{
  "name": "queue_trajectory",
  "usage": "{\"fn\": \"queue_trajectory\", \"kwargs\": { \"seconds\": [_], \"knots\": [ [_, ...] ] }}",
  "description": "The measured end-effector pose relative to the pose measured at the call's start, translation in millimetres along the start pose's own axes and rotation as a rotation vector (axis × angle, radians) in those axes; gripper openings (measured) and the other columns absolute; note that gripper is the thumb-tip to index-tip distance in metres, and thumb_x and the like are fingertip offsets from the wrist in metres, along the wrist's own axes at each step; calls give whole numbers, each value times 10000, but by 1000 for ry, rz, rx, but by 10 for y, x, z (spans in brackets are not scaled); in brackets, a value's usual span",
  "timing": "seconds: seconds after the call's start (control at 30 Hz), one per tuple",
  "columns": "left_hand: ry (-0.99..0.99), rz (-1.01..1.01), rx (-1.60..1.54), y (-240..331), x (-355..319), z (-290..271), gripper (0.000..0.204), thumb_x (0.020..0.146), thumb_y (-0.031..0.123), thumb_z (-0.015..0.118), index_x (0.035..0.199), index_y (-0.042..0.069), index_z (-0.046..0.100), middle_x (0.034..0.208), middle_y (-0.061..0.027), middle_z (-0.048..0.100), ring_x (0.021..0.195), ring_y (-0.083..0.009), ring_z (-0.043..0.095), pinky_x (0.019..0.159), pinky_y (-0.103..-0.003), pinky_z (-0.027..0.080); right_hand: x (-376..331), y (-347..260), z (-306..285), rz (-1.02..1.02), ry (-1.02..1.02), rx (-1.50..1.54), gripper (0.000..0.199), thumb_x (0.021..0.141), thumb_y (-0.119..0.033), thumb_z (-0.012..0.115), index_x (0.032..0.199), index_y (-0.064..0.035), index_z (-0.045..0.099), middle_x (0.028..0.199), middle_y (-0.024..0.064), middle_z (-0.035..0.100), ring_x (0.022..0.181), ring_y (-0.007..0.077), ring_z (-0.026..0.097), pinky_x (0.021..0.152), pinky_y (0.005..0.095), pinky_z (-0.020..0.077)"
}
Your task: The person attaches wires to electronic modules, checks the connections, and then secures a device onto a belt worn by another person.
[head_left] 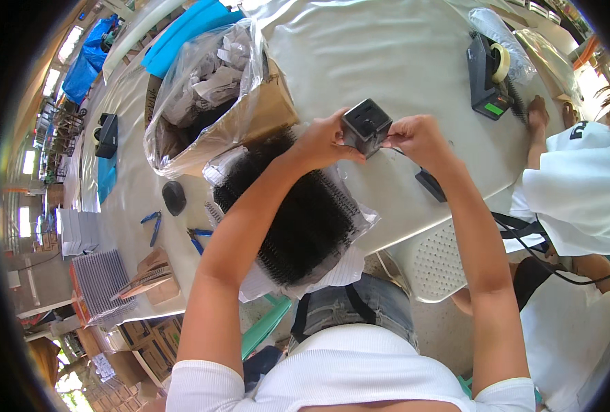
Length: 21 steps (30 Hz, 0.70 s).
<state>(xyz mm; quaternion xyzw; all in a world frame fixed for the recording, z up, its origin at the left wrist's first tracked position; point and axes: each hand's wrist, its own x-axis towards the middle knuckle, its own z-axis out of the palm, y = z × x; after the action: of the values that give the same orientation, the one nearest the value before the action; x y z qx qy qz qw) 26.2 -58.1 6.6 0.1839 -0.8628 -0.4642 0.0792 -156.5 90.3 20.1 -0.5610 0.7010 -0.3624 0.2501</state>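
Over the table, a small dark box-shaped block (368, 125) with slots in its top face is held up between both hands. My left hand (327, 142) grips its left side, fingers and thumb closed round it. On the opposite side, my right hand (418, 136) is closed, with its fingertips at the block's edge; part of the grip is hidden. Under my left forearm lies a pile of black, toothed strips (312, 226) in clear plastic wrap. A flat black object (430, 185) rests on the table below my right wrist.
A carton (267, 110) lined with clear plastic holds crumpled paper. Left of the pile are a black mouse-shaped object (174, 198) and blue-handled pliers (152, 228). A black tape dispenser (487, 79) stands at the far right, near another person in white (576, 185). A perforated white seat (432, 264) adjoins the table edge.
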Motion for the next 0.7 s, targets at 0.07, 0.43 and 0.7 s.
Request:
{"fn": "queue_trajectory", "kwargs": {
  "seconds": [0.07,0.43,0.7],
  "knots": [
    [-25,-10,-45,-40,7,-11,839,594,220,863,1309,97,441,956,-111,631,869,-171,609,766,-298,492,-69,44,5,-65,78,-88,226,722,-71,682,934,4,669,807,192,652,723,257,658,665,340,495],
    [-280,-337,96,1020,-666,-456,357,765,170,752,1052,0,624,934,-99,685,916,-134,644,811,-273,512,-1332,77,-558,351,306,-397,733,648,-296,799,1230,34,498,1210,192,553,1126,327,525,936,404,423],
    [-416,-363,-243,1050,-464,539,625,847,281,670,1338,9,394,1168,-138,580,1009,-154,581,856,-313,469,-1216,226,-115,357,210,-497,956,534,-313,851,1302,21,391,1179,182,524,1112,332,503,921,406,417]
  ]
}}
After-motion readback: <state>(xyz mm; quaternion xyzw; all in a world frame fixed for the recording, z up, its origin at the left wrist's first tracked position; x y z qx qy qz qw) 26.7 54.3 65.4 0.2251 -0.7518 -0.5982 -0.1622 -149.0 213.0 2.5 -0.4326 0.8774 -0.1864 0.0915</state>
